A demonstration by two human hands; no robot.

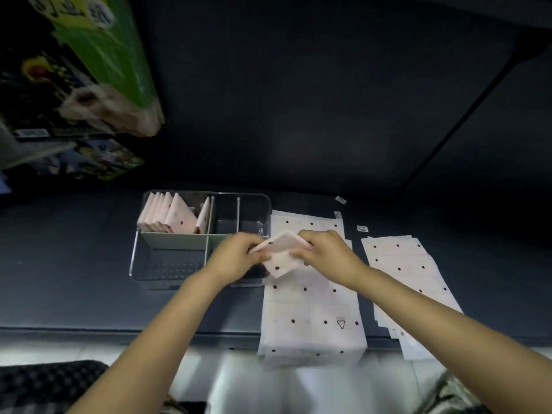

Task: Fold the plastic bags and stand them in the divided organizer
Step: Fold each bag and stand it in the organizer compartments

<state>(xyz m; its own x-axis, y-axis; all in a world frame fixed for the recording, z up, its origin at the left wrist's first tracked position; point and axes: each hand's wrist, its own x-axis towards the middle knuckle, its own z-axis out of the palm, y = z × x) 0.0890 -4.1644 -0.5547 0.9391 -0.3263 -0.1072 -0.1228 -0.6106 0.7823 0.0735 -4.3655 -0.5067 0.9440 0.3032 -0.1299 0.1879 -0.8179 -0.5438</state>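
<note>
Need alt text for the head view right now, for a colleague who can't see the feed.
Both hands, left hand and right hand, pinch a partly folded dotted pink bag just above the clear divided organizer. Folded bags already stand in its far-left compartment, and flat bags lie stacked on the dark table to the right.

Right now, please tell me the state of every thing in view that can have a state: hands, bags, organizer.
left hand: pinches the bag being folded.
right hand: pinches the same bag.
bag being folded: partly folded, held up.
folded bags: standing in the organizer's far left compartment.
organizer: other visible compartments hold no bags.
flat bags: unfolded, stacked on the table.
</note>
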